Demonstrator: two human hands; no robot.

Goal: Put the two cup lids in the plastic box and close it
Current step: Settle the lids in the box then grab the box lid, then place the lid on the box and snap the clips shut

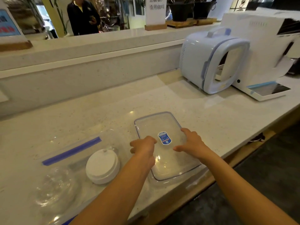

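Note:
A clear flat box lid (164,125) with a blue sticker lies on the counter, right of centre. My left hand (143,147) grips its left edge. My right hand (192,144) holds its right side, fingers spread over the rim. Left of it stands the clear plastic box (112,135), with a blue clip (71,151) along its far side. A white cup lid (103,166) and a clear domed cup lid (55,190) lie within the box's outline; its walls are hard to make out.
A pale blue mini fridge (211,60) and a white machine (259,51) stand at the back right. The speckled counter (97,114) ends in a raised ledge behind and a wooden front edge (243,153) on the right. A person (82,15) stands beyond the ledge.

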